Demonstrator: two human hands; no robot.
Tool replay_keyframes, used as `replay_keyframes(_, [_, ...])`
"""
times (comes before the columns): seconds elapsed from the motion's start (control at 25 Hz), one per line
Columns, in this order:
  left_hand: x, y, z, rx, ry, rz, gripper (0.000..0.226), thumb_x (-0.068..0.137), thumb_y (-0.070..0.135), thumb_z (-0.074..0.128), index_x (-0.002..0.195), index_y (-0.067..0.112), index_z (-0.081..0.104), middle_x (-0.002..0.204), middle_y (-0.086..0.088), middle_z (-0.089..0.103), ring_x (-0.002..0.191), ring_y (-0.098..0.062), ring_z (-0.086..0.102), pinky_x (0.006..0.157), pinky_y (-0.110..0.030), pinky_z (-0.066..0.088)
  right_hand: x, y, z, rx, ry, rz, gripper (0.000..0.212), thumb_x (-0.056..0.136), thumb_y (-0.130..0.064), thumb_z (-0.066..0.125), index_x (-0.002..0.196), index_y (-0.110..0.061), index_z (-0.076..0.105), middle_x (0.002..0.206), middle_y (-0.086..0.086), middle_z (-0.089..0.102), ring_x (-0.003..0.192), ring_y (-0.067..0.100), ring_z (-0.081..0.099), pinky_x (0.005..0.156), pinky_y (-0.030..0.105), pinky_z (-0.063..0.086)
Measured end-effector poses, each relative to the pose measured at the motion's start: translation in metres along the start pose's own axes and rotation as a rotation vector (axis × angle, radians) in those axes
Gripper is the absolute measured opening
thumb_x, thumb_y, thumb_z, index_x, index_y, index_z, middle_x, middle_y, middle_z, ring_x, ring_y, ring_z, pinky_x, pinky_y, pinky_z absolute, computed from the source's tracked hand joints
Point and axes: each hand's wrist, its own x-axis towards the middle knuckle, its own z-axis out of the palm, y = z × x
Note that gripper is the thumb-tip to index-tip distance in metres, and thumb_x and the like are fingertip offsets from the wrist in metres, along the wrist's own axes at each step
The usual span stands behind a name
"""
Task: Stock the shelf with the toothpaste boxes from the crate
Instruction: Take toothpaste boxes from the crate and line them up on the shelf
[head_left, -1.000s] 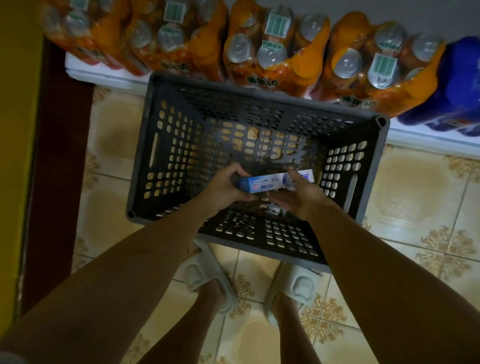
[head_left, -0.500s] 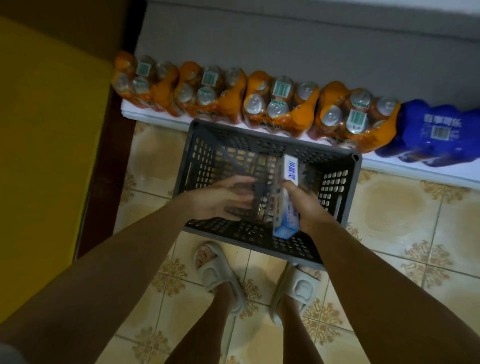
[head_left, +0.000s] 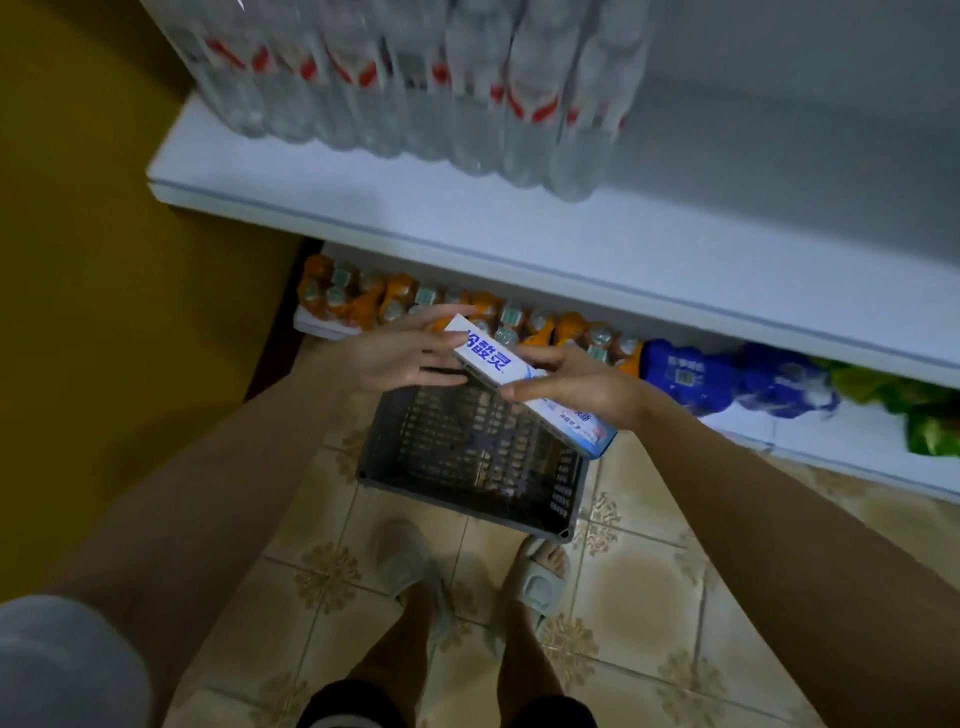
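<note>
A white and blue toothpaste box (head_left: 491, 361) is held in the air above the grey crate (head_left: 467, 467), which stands on the tiled floor. My right hand (head_left: 576, 382) grips the box around its middle. My left hand (head_left: 400, 356) has straight, spread fingers that touch the box's upper left end. The white shelf (head_left: 519, 244) runs across the view just beyond the box, with bare room on its right half. Inside the crate I see no other boxes.
Shrink-wrapped water bottles (head_left: 415, 83) fill the shelf's left part. On the bottom shelf lie orange drink packs (head_left: 363, 299), blue packs (head_left: 727, 376) and green ones (head_left: 930, 415). A yellow wall (head_left: 104, 260) is at the left. My feet in slippers (head_left: 405, 561) stand behind the crate.
The box has been lifted out of the crate up to shelf height. My left hand has come back onto its end. The view has tilted up, showing the upper shelf.
</note>
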Motion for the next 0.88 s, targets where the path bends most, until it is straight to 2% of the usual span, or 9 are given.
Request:
replay_keyframes(0.12, [-0.048,0.048,0.030,0.100,-0.011,0.043,0.039,0.090,0.011,0.060,0.128,0.012,0.052,0.122,-0.016,0.066,0.116,-0.025,0.063,0.089,-0.031,0.055,-0.048,-0.054,-0.013,-0.087,-0.028,-0.045,0.059,0.073,-0.047,0.080,0.128,-0.048,0.058,0.116,-0.010,0.069,0.100,0.017,0.067,0.093,0.035,0.051])
replay_keyframes(0.2, [-0.078,0.084,0.052,0.140,0.001,0.077,0.026,0.091,0.004,0.059,0.116,0.005,0.054,0.118,-0.020,0.066,0.115,-0.028,0.063,0.091,-0.033,0.055,-0.084,-0.091,-0.023,-0.127,-0.015,-0.105,0.055,0.076,-0.042,0.080,0.126,-0.044,0.058,0.116,-0.009,0.068,0.100,0.018,0.067,0.091,0.035,0.052])
replay_keyframes(0.28, [-0.104,0.126,0.072,0.162,0.001,0.119,0.024,0.085,0.001,0.064,0.107,0.004,0.057,0.116,-0.021,0.066,0.116,-0.031,0.062,0.092,-0.036,0.055,-0.118,-0.130,-0.037,-0.183,0.020,-0.137,0.054,0.080,-0.041,0.077,0.128,-0.042,0.052,0.118,-0.009,0.064,0.100,0.020,0.066,0.089,0.035,0.053])
replay_keyframes(0.4, [-0.149,0.197,0.099,0.225,0.022,0.233,0.051,0.058,0.013,0.088,0.099,0.004,0.059,0.106,-0.018,0.071,0.108,-0.029,0.066,0.082,-0.033,0.058,-0.173,-0.183,-0.065,-0.216,0.126,-0.188,0.060,0.074,-0.056,0.075,0.126,-0.041,0.052,0.120,-0.001,0.065,0.101,0.024,0.068,0.094,0.040,0.053])
replay_keyframes(0.48, [-0.185,0.247,0.113,0.275,0.034,0.331,0.065,0.041,0.020,0.098,0.093,0.006,0.061,0.100,-0.017,0.072,0.099,-0.027,0.070,0.079,-0.032,0.058,-0.209,-0.217,-0.089,-0.182,0.186,-0.226,0.057,0.074,-0.063,0.070,0.124,-0.039,0.057,0.119,0.002,0.065,0.102,0.026,0.068,0.090,0.046,0.056])
replay_keyframes(0.6, [-0.240,0.312,0.131,0.325,0.024,0.465,0.061,0.039,0.020,0.099,0.087,0.009,0.063,0.100,-0.019,0.071,0.098,-0.026,0.070,0.080,-0.033,0.058,-0.271,-0.262,-0.116,-0.080,0.170,-0.288,0.038,0.094,-0.050,0.054,0.124,-0.028,0.060,0.118,0.011,0.064,0.095,0.029,0.069,0.071,0.041,0.058])
replay_keyframes(0.72, [-0.294,0.368,0.151,0.382,0.015,0.567,0.060,0.038,0.019,0.099,0.085,0.010,0.062,0.096,-0.018,0.071,0.094,-0.026,0.071,0.078,-0.034,0.059,-0.325,-0.303,-0.128,-0.006,0.172,-0.383,0.038,0.092,-0.042,0.061,0.127,-0.028,0.060,0.117,0.009,0.063,0.088,0.033,0.068,0.058,0.035,0.054])
replay_keyframes(0.8, [-0.326,0.401,0.169,0.457,-0.009,0.638,0.053,0.040,0.018,0.098,0.080,0.011,0.065,0.096,-0.018,0.071,0.096,-0.028,0.070,0.080,-0.036,0.059,-0.355,-0.330,-0.132,-0.008,0.209,-0.472,0.041,0.089,-0.031,0.068,0.128,-0.023,0.058,0.114,0.009,0.065,0.083,0.033,0.067,0.060,0.037,0.056])
replay_keyframes(0.88, [-0.354,0.430,0.188,0.494,-0.029,0.713,0.046,0.045,0.017,0.097,0.079,0.011,0.066,0.097,-0.020,0.070,0.096,-0.030,0.069,0.079,-0.038,0.058,-0.382,-0.358,-0.134,-0.043,0.248,-0.551,0.041,0.088,-0.019,0.070,0.125,-0.012,0.054,0.111,0.016,0.067,0.079,0.033,0.065,0.071,0.042,0.058])
